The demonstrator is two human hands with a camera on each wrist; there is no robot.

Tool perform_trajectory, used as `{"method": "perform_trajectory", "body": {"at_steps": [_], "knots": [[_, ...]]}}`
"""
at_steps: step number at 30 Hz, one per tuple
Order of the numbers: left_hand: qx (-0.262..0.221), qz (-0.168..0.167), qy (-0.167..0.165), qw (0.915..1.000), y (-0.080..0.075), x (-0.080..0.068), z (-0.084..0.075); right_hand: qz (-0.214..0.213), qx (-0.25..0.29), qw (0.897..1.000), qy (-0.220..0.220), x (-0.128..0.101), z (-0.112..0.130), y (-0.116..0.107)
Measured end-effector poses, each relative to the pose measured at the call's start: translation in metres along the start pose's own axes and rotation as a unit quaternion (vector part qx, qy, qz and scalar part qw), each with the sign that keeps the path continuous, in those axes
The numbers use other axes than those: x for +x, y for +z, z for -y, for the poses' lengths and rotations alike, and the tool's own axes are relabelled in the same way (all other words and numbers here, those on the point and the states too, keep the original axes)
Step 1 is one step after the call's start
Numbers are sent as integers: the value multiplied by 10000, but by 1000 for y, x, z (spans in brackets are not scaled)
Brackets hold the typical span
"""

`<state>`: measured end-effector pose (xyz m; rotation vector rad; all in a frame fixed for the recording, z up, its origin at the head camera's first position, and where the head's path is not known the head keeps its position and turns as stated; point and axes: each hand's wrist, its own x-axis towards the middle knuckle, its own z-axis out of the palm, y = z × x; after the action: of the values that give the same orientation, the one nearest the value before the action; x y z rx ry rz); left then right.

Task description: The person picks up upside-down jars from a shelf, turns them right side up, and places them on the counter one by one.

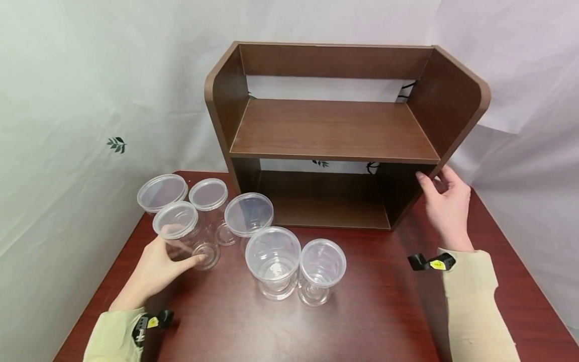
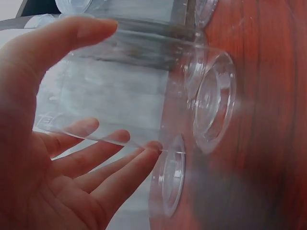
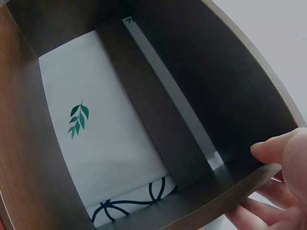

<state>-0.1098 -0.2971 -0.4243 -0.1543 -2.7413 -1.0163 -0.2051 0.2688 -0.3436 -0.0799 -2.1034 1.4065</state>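
My left hand (image 1: 183,247) wraps the lower part of a clear lidded plastic jar (image 1: 175,220) standing on the red-brown table (image 1: 384,301). In the left wrist view the thumb lies on one side of this jar (image 2: 144,81) and the fingers (image 2: 110,158) on the other. My right hand (image 1: 435,182) grips the front edge of the right side panel of a brown two-tier wooden shelf (image 1: 334,130). The right wrist view shows the thumb (image 3: 271,149) inside the shelf panel (image 3: 225,86) and the fingers outside it.
Several more clear lidded jars stand nearby: two behind the held one (image 1: 162,192) (image 1: 208,194), one in the middle (image 1: 249,213), and two at the front (image 1: 273,254) (image 1: 322,262). Both shelf tiers hold nothing. A white leaf-print cloth (image 1: 90,125) hangs behind.
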Motion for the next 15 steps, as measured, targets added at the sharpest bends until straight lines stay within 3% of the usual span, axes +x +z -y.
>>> {"method": "perform_trajectory", "body": {"at_steps": [5, 10, 11, 13, 15], "knots": [[-31, -16, 48, 10000, 5, 7, -1, -5, -37, 9999, -165, -2, -2, 0], [-60, -38, -358, 9993, -6, 3, -10, 35, -181, 9994, -294, -4, -4, 0], [-88, -150, -478, 9987, -11, 1, -14, 77, -211, 9993, -301, -5, -4, 0], [-177, -683, -465, 9964, -24, -3, -24, 199, -300, 9989, -302, -6, -5, -3], [-155, -1303, -50, 9913, -37, -2, -32, 416, -470, 9976, -282, -7, -6, -7]]}}
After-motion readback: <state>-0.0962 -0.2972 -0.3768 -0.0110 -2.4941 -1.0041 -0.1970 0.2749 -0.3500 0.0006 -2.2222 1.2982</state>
